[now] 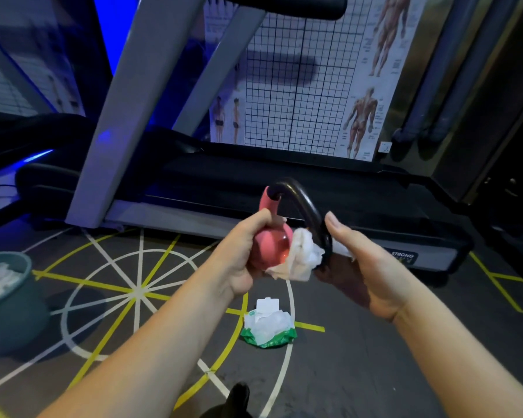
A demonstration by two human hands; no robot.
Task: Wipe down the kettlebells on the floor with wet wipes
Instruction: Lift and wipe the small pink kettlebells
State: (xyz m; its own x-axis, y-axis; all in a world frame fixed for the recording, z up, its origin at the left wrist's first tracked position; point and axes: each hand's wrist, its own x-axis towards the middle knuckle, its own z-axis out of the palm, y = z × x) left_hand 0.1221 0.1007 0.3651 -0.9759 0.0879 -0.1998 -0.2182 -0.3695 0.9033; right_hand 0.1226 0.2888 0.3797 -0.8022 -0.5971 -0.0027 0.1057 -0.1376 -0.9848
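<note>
Your left hand (242, 267), fingers curled round the kettlebell (274, 244), holds it off the floor (375, 357), exposing the handle (303, 204); your right hand (364, 267) clamps the wipe (303, 258) round it. Pack (267, 328) at 6 o'clock.

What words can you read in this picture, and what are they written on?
"STRONG": on the silver end of the treadmill. The smaller line under it is too blurred to read.
Muscle poster: many tiny labels, all too small to read.
Wipes pack: green print by the flap, too crumpled to read.
</note>
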